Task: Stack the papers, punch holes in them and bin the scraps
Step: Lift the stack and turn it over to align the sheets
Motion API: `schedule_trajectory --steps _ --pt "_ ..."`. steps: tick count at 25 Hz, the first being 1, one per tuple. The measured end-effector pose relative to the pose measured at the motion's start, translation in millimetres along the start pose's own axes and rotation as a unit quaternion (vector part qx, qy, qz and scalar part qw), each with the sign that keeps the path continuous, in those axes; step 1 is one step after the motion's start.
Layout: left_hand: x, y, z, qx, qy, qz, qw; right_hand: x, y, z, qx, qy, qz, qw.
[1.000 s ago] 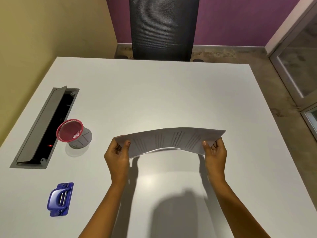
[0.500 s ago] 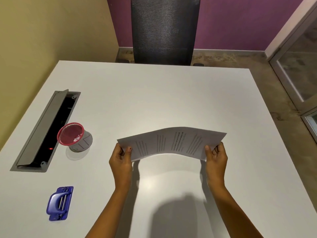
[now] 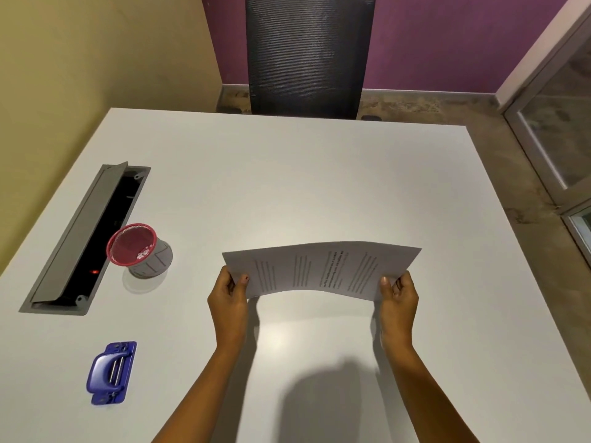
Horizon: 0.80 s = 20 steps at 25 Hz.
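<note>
While both hands pinch the short ends of the papers (image 3: 323, 270), the stacking step looks to be the one in hand: the left hand (image 3: 228, 298) has its grip closed on the left end, thumb on top, and the right hand (image 3: 398, 300) has its grip closed on the right end in the same way. The sheets are lifted clear of the desk (image 3: 287, 174), arched upward in the middle, printed side up, near the front centre. How many sheets there are, and whether their edges sit flush, I cannot tell. No holes show yet. The hole punch (image 3: 112, 372) lies untouched on the desk, well to the left, with the small red-rimmed mesh bin (image 3: 134, 243) beyond it, beside the open cable tray (image 3: 86, 238). Next, I judge, the stack needs squaring, then one hand freed to fetch the punch while the other keeps the edges aligned.
</note>
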<state>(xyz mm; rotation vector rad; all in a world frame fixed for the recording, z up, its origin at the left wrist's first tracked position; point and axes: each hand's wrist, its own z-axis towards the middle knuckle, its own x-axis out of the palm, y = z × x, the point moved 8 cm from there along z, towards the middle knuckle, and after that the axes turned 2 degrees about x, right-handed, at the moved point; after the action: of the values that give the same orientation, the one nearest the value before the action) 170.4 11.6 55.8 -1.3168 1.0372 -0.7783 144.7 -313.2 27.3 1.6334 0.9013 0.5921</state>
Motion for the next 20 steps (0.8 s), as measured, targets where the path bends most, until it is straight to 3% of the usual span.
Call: schedule_trajectory --steps 7,10,14,16,20 --pt "-2.9 15.6 -2.1 -0.022 -0.021 0.039 0.999 -2.5 -8.2 2.9 0.019 -0.016 -0.003 1.0" --pt "-9.3 8.4 3.7 -0.012 -0.038 0.065 0.997 -6.8 -5.9 1.5 0.014 -0.026 -0.055 0.998" --pt "-17.8 7.3 8.9 -0.043 -0.073 0.077 0.993 -5.2 -30.0 -8.5 0.115 -0.017 -0.095 0.989" --pt "-20.4 12.3 6.4 -0.078 -0.096 0.067 0.99 6.3 -43.2 -22.5 0.156 0.009 -0.023 0.987" --pt "-12.5 29.3 -7.4 -0.171 -0.114 -0.008 0.979 58.7 -42.6 -52.1 0.213 0.158 0.166 0.95"
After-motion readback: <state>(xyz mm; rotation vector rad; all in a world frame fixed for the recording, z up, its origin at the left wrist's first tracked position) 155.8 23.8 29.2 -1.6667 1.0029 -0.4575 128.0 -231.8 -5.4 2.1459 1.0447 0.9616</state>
